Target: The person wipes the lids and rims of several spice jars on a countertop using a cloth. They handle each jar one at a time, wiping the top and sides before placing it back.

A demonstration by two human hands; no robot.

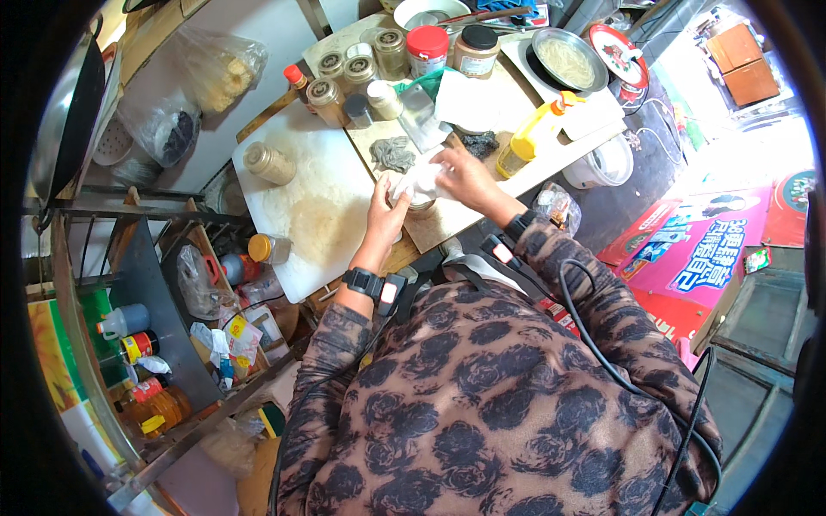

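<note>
Near the front edge of the worktop, my left hand (386,216) and my right hand (470,180) hold a crumpled white tissue or cloth (423,180) between them. Under it is a round container, its lower rim just showing; the rest is covered. Behind the hands lie a crumpled grey rag (393,153) and a cleaver (423,119) with a broad metal blade. A black crumpled rag (479,144) is just beyond my right hand. On the white cutting board (322,193) to the left, a glass jar (269,163) lies tilted or on its side, as far as can be told.
Several jars (326,100) and a red-lidded tub (427,48) crowd the back. To the right stand a yellow bottle (532,135) and a metal bowl of noodles (568,61). A yellow-lidded jar (268,248) is at the board's left edge. A white bucket (600,161) sits below, right.
</note>
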